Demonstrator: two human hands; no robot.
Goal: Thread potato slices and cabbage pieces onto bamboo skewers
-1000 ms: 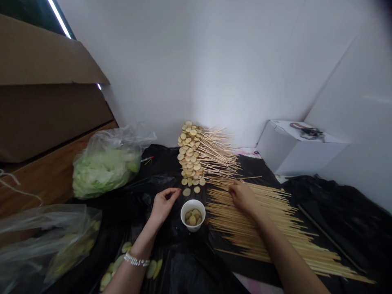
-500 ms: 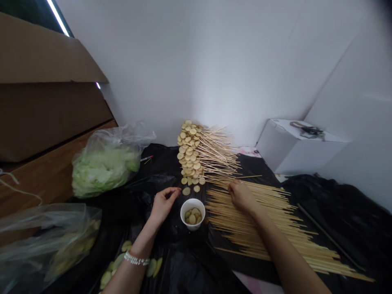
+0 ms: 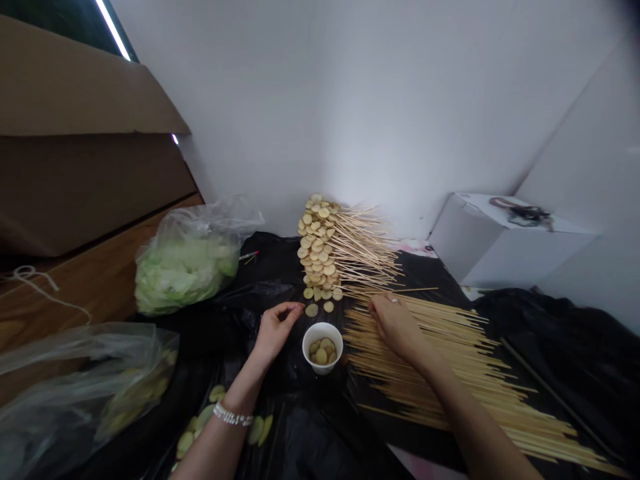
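My left hand (image 3: 276, 331), fingertips pinched together, is over the black plastic sheet (image 3: 280, 393). Just right of those fingertips lies a flat, round potato-like slice (image 3: 311, 311); whatever they pinch is too small to make out. My right hand (image 3: 395, 323) is over a wide spread of bare bamboo skewers (image 3: 450, 360). Its fingers are closed at the spread's left side, hiding anything in them. Between both hands stands a white paper cup (image 3: 323, 328) with similar slices (image 3: 322, 355) inside. Beyond it, threaded skewers (image 3: 370, 247) lie stacked, their slices (image 3: 317, 247) to the left.
Shredded pale green leaves fill a clear bag (image 3: 187, 267) at the left, with a second clear bag (image 3: 135, 393) nearer. Loose slices (image 3: 256, 430) lie by my left forearm. A white box (image 3: 500, 247) stands back right, a cardboard box (image 3: 90, 193) back left.
My right hand has moved left across the skewers, towards the cup side. My left fingertips stay pinched close to the loose slice. The whole view has shifted slightly.
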